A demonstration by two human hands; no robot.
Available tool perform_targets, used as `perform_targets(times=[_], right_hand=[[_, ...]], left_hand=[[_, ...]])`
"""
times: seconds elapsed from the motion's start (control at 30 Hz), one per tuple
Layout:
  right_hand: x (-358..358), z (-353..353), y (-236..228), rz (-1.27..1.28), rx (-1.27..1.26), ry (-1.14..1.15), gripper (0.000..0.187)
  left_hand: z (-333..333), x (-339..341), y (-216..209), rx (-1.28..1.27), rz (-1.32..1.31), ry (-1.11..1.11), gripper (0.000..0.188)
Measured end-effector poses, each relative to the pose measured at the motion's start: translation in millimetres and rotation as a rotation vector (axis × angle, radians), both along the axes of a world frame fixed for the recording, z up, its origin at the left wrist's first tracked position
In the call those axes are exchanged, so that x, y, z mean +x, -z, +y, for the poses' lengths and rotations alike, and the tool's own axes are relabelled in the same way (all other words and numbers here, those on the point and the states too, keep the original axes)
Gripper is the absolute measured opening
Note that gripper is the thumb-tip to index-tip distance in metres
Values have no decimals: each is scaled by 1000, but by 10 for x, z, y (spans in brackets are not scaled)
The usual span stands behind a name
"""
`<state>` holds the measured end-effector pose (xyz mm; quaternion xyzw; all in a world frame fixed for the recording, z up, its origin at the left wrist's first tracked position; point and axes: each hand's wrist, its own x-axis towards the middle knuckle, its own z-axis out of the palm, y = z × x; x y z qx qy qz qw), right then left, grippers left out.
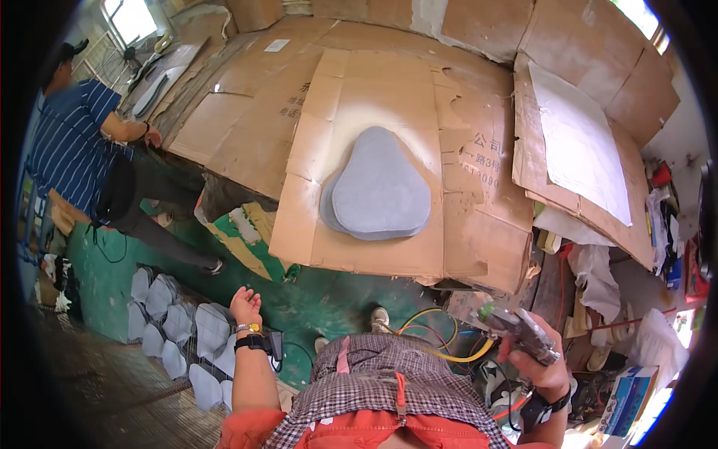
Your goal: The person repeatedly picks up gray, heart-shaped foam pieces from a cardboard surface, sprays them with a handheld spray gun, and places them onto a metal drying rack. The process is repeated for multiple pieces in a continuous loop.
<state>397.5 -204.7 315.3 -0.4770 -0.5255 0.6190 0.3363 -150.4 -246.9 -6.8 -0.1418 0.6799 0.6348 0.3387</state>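
Cushion [383, 183], grey, lies on the far, cardboard-covered desk [299, 232]. My right hand [544, 368] has its fingers around a spray gun [523, 333]; my left hand [245, 308] curls loosely, empty. I judge this a spraying step; next calls for aiming at the cushion.

Two grey, rounded-triangular pads [381, 187] (slightly misaligned) lie stacked on the cardboard [314, 243]. A silvery spray gun [529, 338] tilts off the cardboard's near right corner.
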Motion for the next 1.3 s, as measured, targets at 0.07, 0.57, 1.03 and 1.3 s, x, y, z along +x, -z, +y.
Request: perform_targets(times=[0.07,0.57,1.03,1.3], right_hand=[[-142,-69,-28,-9,52,112,60],[-455,-296,-103,-26,153,169,60],[-234,-416,-181,-81,41,239,58],[-328,-122,-153,-101,148,341,59]], left_hand=[[4,43,53,-15,8,55,32],[-120,196,258,-65,-2,234,27],[14,234,-41,-9,68,184,28],[626,537,-492,126,307,322,21]])
